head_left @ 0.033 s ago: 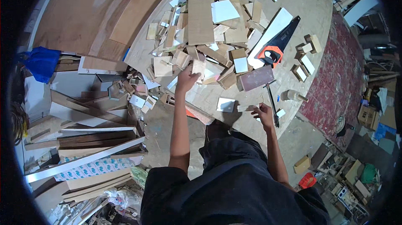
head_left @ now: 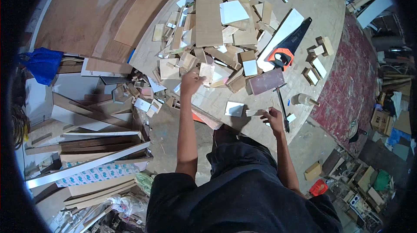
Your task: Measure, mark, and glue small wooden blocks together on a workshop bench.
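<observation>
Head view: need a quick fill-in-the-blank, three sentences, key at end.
1. The white square piece lies to the ____ of the wood strip held by the right hand.
2. The left hand is at the offcut pile, and the saw lies to that pile's ____.
3. The saw's handle is black and ____.
Missing: left; right; orange.

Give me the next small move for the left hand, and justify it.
Probably close the left hand on the small wood block: the block lies right by its fingers at the near edge of the scrap pile, no firm grip shows, and the right hand is occupied with a thin wood strip.
</observation>
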Motion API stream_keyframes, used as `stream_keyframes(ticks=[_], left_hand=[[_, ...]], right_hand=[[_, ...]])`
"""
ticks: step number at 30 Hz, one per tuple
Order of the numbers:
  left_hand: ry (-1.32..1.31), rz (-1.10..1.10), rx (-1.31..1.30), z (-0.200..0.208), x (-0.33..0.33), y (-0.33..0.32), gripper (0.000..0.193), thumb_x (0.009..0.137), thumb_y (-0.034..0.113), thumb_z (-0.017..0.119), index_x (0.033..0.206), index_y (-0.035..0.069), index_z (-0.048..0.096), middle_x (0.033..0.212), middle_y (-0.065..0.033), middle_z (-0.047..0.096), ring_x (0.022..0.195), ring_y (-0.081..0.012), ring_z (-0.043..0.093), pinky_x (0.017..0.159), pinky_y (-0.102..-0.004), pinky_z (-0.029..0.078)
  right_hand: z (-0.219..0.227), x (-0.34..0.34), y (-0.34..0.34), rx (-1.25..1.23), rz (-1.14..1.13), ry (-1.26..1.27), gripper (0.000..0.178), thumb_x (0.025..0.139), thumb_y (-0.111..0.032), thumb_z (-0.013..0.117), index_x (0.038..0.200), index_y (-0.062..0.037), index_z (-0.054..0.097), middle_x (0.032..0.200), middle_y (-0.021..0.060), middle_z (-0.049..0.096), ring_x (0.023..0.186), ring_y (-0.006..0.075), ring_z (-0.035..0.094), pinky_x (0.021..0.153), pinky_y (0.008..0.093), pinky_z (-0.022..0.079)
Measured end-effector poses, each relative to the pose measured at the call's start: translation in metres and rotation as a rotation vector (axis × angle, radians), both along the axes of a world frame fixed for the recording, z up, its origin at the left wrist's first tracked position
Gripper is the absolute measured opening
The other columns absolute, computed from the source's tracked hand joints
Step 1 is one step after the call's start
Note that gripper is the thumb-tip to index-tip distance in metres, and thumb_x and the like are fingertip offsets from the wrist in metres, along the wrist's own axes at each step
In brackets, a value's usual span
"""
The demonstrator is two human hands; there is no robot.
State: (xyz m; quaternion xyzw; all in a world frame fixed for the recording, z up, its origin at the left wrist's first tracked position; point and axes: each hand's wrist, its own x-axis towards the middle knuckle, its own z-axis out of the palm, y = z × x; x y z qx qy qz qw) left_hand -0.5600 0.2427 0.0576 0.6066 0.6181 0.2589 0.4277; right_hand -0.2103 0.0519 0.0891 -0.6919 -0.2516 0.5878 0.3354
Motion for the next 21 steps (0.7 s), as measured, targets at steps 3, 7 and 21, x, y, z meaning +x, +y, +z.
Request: stream_keyframes(ticks=[3,7,21], left_hand=[[0.310,0.565,0.173,-0.053,-0.082,0.009,0.028,0.072,0.027,0.077,0.092,0.010,0.067,0.079,-0.0109,0.070,0.074,-0.0294,0.068,0.063,-0.0370,0.053],[0.744,0.530,0.174,-0.064,-0.129,0.027,0.055,0.074,0.030,0.076,0.118,0.004,0.054,0.114,-0.0198,0.061,0.105,-0.0379,0.058,0.087,-0.0491,0.046],[0.039,0.273,0.106,0.065,-0.125,-0.008,0.024,0.087,0.010,0.062,0.107,-0.002,0.064,0.093,-0.0095,0.070,0.086,-0.0172,0.065,0.080,-0.0311,0.049]], right_hand=[[0.006,-0.009,0.006,-0.005,0.068,0.001,0.011,0.091,-0.016,0.063,0.088,-0.0061,0.058,0.084,0.0047,0.067,0.070,0.0139,0.066,0.056,0.0258,0.049],[0.007,-0.009,0.003,-0.007,0.060,-0.006,0.012,0.091,-0.016,0.063,0.088,-0.0058,0.058,0.085,0.0051,0.067,0.070,0.0143,0.066,0.056,0.0259,0.050],[0.041,-0.005,0.017,0.143,-0.008,0.043,0.018,0.086,-0.003,0.064,0.104,0.0008,0.061,0.090,0.0102,0.069,0.079,0.0176,0.068,0.069,0.0273,0.054]])
